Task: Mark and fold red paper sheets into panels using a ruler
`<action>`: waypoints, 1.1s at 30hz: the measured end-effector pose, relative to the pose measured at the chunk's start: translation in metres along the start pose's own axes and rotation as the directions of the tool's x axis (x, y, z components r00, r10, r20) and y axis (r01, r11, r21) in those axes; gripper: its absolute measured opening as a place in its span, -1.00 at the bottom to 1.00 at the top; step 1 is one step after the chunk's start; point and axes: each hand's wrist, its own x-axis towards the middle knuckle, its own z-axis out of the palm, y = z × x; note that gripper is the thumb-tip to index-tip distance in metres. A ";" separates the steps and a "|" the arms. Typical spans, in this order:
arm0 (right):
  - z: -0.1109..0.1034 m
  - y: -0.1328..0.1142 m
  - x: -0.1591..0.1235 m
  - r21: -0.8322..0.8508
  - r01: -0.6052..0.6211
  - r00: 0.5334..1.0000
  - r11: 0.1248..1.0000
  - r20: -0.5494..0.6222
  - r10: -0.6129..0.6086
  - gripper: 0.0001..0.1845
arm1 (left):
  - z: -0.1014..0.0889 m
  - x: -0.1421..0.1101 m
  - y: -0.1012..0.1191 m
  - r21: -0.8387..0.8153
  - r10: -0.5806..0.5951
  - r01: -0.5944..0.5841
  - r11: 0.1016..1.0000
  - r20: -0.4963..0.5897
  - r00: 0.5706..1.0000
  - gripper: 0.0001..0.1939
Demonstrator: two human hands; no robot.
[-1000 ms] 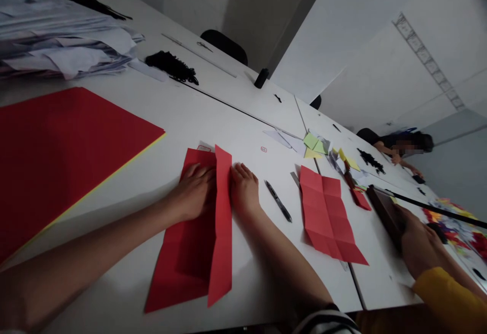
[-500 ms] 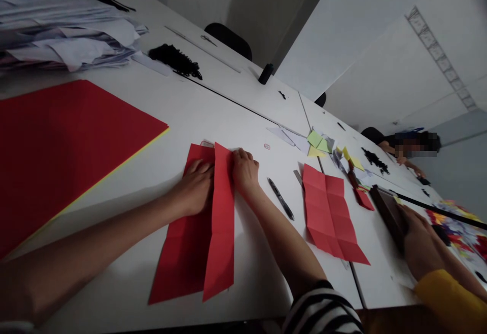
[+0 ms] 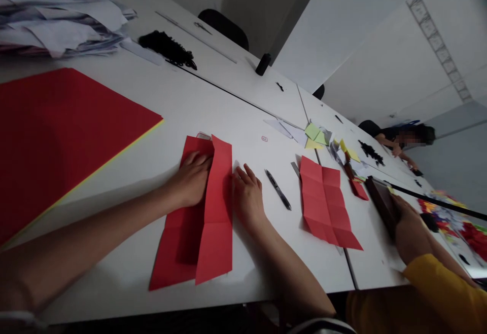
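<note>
A sheet of red paper (image 3: 217, 212) with crease lines lies before me, its right part folded up and standing over the rest. My left hand (image 3: 193, 178) rests flat on the sheet's left part, the fingertips partly hidden behind the raised flap. On the other side of the flap, my right hand (image 3: 249, 194) is beside the fold with its fingers apart and lightly bent; whether a fingertip touches the paper I cannot tell. To its right lies a black pen (image 3: 278, 190). Farther right is a second creased red sheet (image 3: 327, 205), spread out.
Large red sheets (image 3: 72, 136) with a yellow edge below lie at left, near a heap of white papers (image 3: 64, 22). Black cord (image 3: 167, 49) and a black cylinder (image 3: 263, 64) stand farther back. At right, a yellow-sleeved person's hand (image 3: 413, 230) holds a dark box (image 3: 382, 205).
My right hand has slid down along the fold toward me, and its fingers have opened out. The left hand stays on the sheet. The whole view has shifted slightly.
</note>
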 end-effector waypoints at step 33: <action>-0.052 -0.021 -0.188 0.032 0.225 0.974 0.974 -0.038 -0.223 -0.69 | 0.005 0.007 -0.002 0.025 -0.003 0.001 1.000 0.050 0.999 -0.67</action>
